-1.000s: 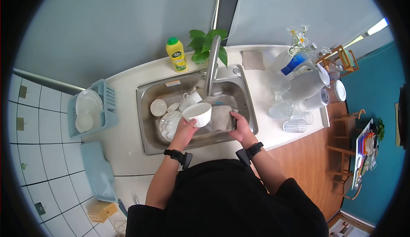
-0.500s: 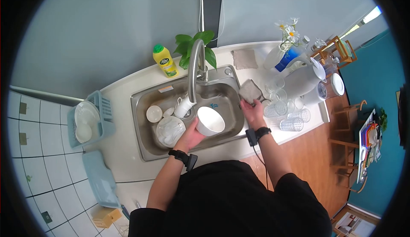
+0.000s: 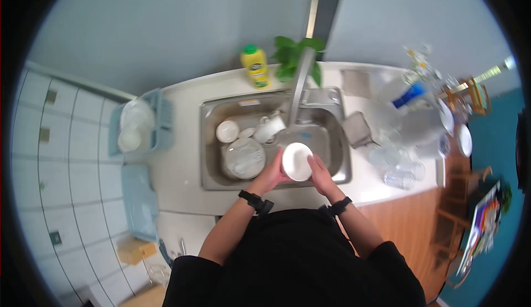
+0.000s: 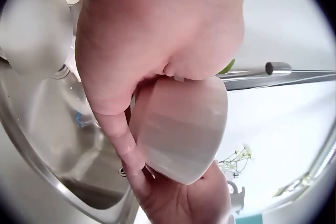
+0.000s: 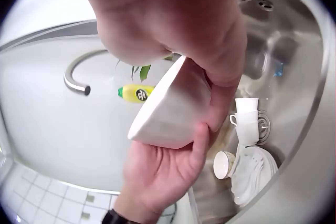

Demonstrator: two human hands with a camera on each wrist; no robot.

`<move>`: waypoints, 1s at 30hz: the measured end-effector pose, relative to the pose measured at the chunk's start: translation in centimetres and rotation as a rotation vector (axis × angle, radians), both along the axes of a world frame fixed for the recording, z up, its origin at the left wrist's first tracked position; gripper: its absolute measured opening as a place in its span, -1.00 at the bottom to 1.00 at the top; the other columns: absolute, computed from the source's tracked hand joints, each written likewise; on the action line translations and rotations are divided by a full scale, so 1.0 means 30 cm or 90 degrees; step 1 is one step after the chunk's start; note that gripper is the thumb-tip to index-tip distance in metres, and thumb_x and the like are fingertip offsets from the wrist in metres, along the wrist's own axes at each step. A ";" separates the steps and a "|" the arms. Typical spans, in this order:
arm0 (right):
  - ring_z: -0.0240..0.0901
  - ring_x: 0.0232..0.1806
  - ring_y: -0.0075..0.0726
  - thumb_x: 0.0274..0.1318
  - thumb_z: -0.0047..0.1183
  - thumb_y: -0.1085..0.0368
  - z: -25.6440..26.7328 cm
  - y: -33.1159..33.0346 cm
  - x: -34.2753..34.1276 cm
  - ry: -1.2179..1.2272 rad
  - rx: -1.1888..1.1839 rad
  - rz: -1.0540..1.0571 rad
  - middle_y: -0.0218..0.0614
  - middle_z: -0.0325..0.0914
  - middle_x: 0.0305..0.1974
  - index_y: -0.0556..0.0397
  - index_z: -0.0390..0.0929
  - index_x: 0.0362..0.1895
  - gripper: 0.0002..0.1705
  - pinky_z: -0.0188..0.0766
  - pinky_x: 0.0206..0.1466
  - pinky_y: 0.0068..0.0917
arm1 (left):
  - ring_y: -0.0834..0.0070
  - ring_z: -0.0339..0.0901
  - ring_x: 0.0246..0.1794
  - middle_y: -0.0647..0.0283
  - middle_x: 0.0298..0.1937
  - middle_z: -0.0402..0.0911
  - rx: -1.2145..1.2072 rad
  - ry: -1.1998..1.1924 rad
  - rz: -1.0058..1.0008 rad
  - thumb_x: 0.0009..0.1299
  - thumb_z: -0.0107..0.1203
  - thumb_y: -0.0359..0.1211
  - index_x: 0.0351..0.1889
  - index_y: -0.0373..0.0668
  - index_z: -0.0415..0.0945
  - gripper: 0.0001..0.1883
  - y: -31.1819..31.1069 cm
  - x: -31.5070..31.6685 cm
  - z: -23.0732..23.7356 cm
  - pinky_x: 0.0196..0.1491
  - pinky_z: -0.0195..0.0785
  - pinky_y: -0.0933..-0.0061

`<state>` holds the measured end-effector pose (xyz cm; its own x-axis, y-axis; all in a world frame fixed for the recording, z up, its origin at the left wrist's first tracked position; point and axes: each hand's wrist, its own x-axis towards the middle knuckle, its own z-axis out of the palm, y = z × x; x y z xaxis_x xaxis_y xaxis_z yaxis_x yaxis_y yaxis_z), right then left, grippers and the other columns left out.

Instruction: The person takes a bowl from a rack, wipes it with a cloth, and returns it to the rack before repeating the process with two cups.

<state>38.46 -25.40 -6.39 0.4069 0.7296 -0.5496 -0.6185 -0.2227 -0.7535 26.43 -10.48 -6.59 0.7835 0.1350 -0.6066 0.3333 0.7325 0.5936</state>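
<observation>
Running along the wall: long white tabletop, set with a rectangular stainless-steel sink. Stacked white round plates in sink's left part. Crumpled grey square cloth: now on tabletop at sink's right edge, no hand on it. Deep white round bowl: held above sink near front edge, right of plates. Left hand grips one side; right hand, just over from cloth, grips the other. Upshot: bowl has both hands, fingers curled round its outside.
</observation>
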 end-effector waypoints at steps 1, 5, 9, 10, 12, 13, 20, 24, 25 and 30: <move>0.42 0.17 -0.32 0.48 -0.16 0.07 -0.031 0.009 -0.018 -0.077 0.000 0.034 -0.23 0.43 0.18 0.10 0.21 0.38 -0.45 0.48 0.16 -0.29 | 0.24 0.44 0.30 0.12 0.36 0.38 0.040 0.037 -0.018 0.54 -0.51 0.30 0.46 -0.09 0.16 -0.20 0.009 -0.031 -0.001 0.24 0.42 0.03; 0.47 0.07 -0.37 0.42 -0.09 0.21 -0.048 0.099 -0.083 -0.151 -0.008 0.191 -0.25 0.48 0.11 0.13 0.26 0.33 -0.51 0.50 0.04 -0.39 | 0.28 0.55 0.13 0.14 0.25 0.48 0.039 0.076 0.043 0.58 -0.38 0.21 0.43 -0.10 0.21 -0.30 0.068 -0.196 0.050 0.08 0.53 0.18; 0.59 -0.02 -0.17 0.35 0.00 0.19 -0.107 0.189 -0.190 -0.372 0.001 0.344 -0.01 0.55 0.00 0.15 0.22 0.32 -0.44 0.58 -0.07 -0.33 | 0.30 0.58 0.07 0.17 0.20 0.53 0.047 0.081 0.084 0.60 -0.31 0.12 0.41 -0.09 0.25 -0.38 0.129 -0.379 0.068 0.03 0.54 0.21; 0.58 0.01 -0.08 0.32 0.04 0.19 -0.009 0.225 -0.252 -0.373 0.009 0.346 0.03 0.55 0.01 0.14 0.14 0.37 -0.36 0.60 -0.07 -0.29 | 0.32 0.59 0.05 0.19 0.18 0.55 0.039 0.093 0.107 0.60 -0.29 0.09 0.39 -0.08 0.28 -0.41 0.145 -0.429 0.053 0.00 0.54 0.23; 0.49 0.15 0.11 0.23 0.17 0.21 0.051 0.292 -0.328 -0.396 0.078 0.373 0.08 0.42 0.18 0.07 -0.04 0.49 -0.12 0.63 -0.07 -0.26 | 0.37 0.61 0.01 0.23 0.13 0.59 0.029 0.114 0.159 0.57 -0.21 0.09 0.34 -0.07 0.34 -0.43 0.175 -0.517 0.064 -0.03 0.54 0.28; 0.49 0.15 0.11 0.23 0.17 0.21 0.058 0.320 -0.346 -0.402 0.082 0.384 0.08 0.42 0.18 0.07 -0.04 0.49 -0.12 0.63 -0.07 -0.26 | 0.37 0.61 0.01 0.23 0.13 0.59 0.029 0.109 0.171 0.57 -0.21 0.09 0.34 -0.07 0.34 -0.43 0.195 -0.557 0.078 -0.03 0.54 0.28; 0.28 0.32 0.19 0.04 0.33 0.22 0.155 0.535 -0.499 -0.781 0.285 0.586 0.03 0.08 0.42 -0.06 0.51 0.10 -0.49 0.50 0.18 -0.13 | 0.49 0.58 -0.28 0.26 -0.17 0.63 0.119 0.154 0.348 0.50 -0.10 0.12 0.11 -0.17 0.51 -0.44 0.351 -0.796 0.201 -0.34 0.45 0.47; 0.38 0.09 0.09 0.00 0.34 0.25 0.225 0.712 -0.592 -0.901 0.388 0.524 -0.17 0.44 0.16 -0.02 0.62 -0.18 -0.73 0.44 0.08 -0.11 | 0.54 0.50 -0.35 0.27 -0.25 0.57 0.220 0.155 0.381 0.52 -0.11 0.10 0.07 -0.20 0.49 -0.45 0.478 -0.902 0.226 -0.41 0.38 0.50; 0.40 0.01 0.04 0.01 0.33 0.26 0.246 0.760 -0.618 -0.888 0.424 0.545 -0.24 0.55 0.04 0.00 0.63 -0.20 -0.75 0.45 0.01 -0.12 | 0.54 0.50 -0.35 0.27 -0.25 0.57 0.214 0.150 0.385 0.52 -0.11 0.10 0.07 -0.20 0.49 -0.45 0.508 -0.916 0.247 -0.41 0.38 0.50; 0.48 -0.33 -0.11 0.21 0.18 0.26 0.349 0.984 -0.773 -0.663 0.389 0.522 -0.19 0.59 -0.26 0.12 0.59 -0.14 -0.78 0.46 -0.20 -0.31 | 0.52 0.49 -0.09 0.18 0.01 0.52 0.451 0.106 0.537 0.54 -0.03 0.00 0.24 -0.28 0.30 -0.44 0.651 -0.988 0.339 -0.18 0.40 0.51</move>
